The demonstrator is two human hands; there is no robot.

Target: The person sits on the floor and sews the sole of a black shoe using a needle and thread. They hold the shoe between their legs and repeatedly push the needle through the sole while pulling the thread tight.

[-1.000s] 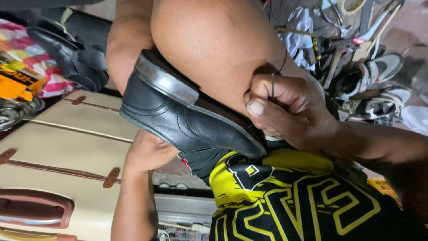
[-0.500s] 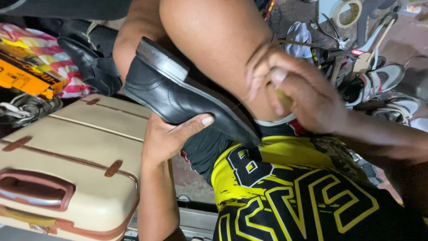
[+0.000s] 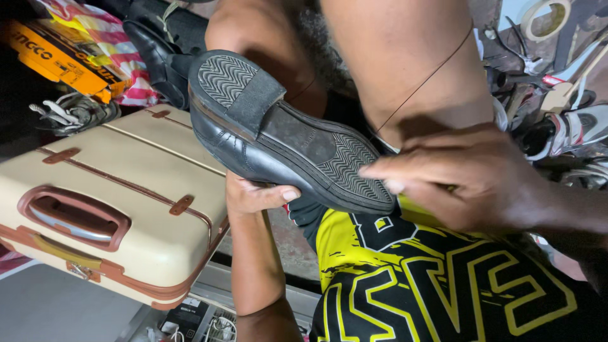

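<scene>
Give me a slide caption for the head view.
Left hand and right hand hold a black shoe sole-up beside a cream suitcase.

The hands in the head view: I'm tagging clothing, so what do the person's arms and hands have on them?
Nothing shows on either. The left hand and its forearm are bare, with no glove, sleeve, ring or watch in view. The right hand is bare too, with a bare wrist running out of the frame.

A cluttered shoe-repair workshop: piled shoes (image 3: 570, 126), tape roll (image 3: 550, 19), worn suitcase (image 3: 120, 202).

A cream suitcase (image 3: 114, 202) lies beside an orange box (image 3: 60, 60).
</scene>
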